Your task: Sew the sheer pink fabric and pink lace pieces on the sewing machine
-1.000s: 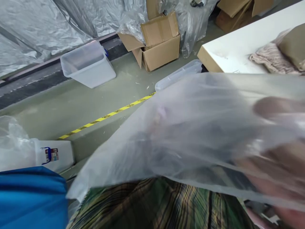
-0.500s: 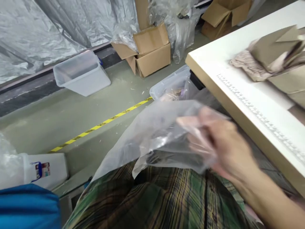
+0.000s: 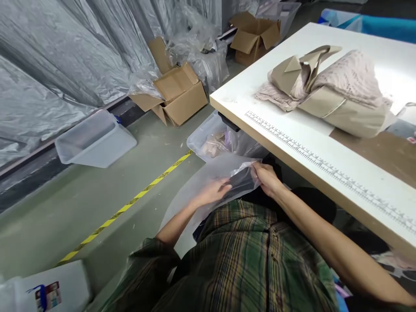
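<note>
A thin translucent plastic bag [image 3: 191,207] hangs in front of my plaid shirt, low beside the table. My right hand [image 3: 264,175] is closed on the edge of the bag at its upper right corner. Against the bag's side lies my left hand [image 3: 211,191], its fingers stretched out and the thumb apart from them; whether it is inside the bag or in front of it I cannot tell. Just beyond the bag, a clear plastic bin [image 3: 198,134] on the floor holds wrapped items, partly hidden under the table corner.
The white table [image 3: 234,93], with a printed ruler along its edge, bears a lacy pink fabric bundle [image 3: 354,78] with brown paper. Cardboard boxes [image 3: 186,104] and an empty translucent bin [image 3: 97,141] stand along the silver-covered wall. Yellow-black tape [image 3: 143,193] crosses the floor.
My left hand has come into view and reached the bag. My right hand, still gripping the bag, is now farther from the camera. The view has shifted to show more of the table.
</note>
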Demonstrator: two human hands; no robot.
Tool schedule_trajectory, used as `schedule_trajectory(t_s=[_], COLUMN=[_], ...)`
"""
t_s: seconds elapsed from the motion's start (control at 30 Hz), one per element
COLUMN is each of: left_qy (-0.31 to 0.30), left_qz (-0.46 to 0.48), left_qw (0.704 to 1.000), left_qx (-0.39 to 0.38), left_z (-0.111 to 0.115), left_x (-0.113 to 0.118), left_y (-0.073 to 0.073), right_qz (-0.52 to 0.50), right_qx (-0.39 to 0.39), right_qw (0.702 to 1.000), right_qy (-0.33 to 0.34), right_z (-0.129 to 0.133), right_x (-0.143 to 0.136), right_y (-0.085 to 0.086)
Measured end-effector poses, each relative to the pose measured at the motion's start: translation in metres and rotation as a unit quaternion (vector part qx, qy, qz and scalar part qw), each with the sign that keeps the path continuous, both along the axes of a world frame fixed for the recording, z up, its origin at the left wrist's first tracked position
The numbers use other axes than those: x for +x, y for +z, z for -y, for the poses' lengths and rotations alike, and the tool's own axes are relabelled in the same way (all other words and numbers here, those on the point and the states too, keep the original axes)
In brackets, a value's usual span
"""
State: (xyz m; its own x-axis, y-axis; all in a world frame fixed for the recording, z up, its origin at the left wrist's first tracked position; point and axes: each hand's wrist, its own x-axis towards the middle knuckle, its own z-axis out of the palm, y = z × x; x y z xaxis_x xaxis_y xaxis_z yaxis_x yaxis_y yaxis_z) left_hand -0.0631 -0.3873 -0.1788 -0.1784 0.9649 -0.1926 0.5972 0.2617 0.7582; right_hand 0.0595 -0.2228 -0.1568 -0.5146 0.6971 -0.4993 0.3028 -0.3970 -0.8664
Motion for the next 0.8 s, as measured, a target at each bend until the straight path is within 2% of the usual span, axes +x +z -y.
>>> schedule_trajectory(t_s=[0.07, 0.13, 0.17, 0.23, 0.3, 0.33, 0.4, 0.43, 0.5, 0.53, 0.6, 0.63, 0.67, 0.7, 0.73, 0.8], left_qy=[-0.023, -0.023, -0.023, -0.037, -0.058, -0.048, 0.020, 0.081, 0.170, 0.238, 0.331, 0.345, 0.330, 0.297, 0.233, 0.145], left_qz=[-0.014, -0.081, -0.127, -0.219, -0.283, -0.306, -0.343, -0.359, -0.380, -0.402, -0.415, -0.396, -0.359, -0.310, -0.245, -0.166], left_qw=[0.996, 0.976, 0.965, 0.956, 0.954, 0.951, 0.933, 0.917, 0.891, 0.873, 0.847, 0.851, 0.873, 0.903, 0.941, 0.974], left_qx=[0.089, 0.202, 0.228, 0.191, 0.074, 0.007, -0.109, -0.155, -0.180, -0.143, -0.032, 0.011, 0.029, 0.026, -0.006, -0.050], left_z=[-0.002, -0.005, -0.006, -0.010, -0.014, -0.015, -0.015, -0.014, -0.008, -0.004, 0.006, 0.011, 0.016, 0.020, 0.024, 0.026], left_x=[0.011, 0.015, 0.014, 0.005, -0.011, -0.021, -0.044, -0.056, -0.079, -0.088, -0.095, -0.094, -0.088, -0.079, -0.068, -0.045], left_y=[0.020, 0.038, 0.045, 0.050, 0.047, 0.044, 0.040, 0.040, 0.042, 0.042, 0.039, 0.035, 0.029, 0.021, 0.011, -0.008], right_qz=[0.003, 0.008, 0.010, 0.013, 0.012, 0.011, 0.012, 0.012, 0.007, 0.001, -0.018, -0.028, -0.036, -0.044, -0.049, -0.057], right_qx=[0.012, 0.027, 0.036, 0.055, 0.071, 0.078, 0.084, 0.088, 0.110, 0.124, 0.146, 0.148, 0.144, 0.138, 0.131, 0.115], right_qw=[1.000, 0.999, 0.999, 0.997, 0.995, 0.995, 0.995, 0.995, 0.994, 0.990, 0.980, 0.977, 0.977, 0.978, 0.978, 0.976], right_qy=[-0.010, -0.025, -0.034, -0.052, -0.062, -0.061, -0.049, -0.034, 0.027, 0.067, 0.132, 0.149, 0.152, 0.150, 0.152, 0.177], right_z=[-0.005, -0.011, -0.014, -0.020, -0.026, -0.028, -0.028, -0.027, -0.020, -0.015, -0.005, 0.000, 0.005, 0.010, 0.016, 0.031], right_x=[0.007, 0.014, 0.017, 0.024, 0.029, 0.031, 0.034, 0.034, 0.034, 0.033, 0.028, 0.025, 0.021, 0.016, 0.012, 0.004], right_y=[-0.004, -0.009, -0.011, -0.014, -0.014, -0.013, -0.009, -0.007, 0.000, 0.004, 0.012, 0.017, 0.021, 0.025, 0.029, 0.037])
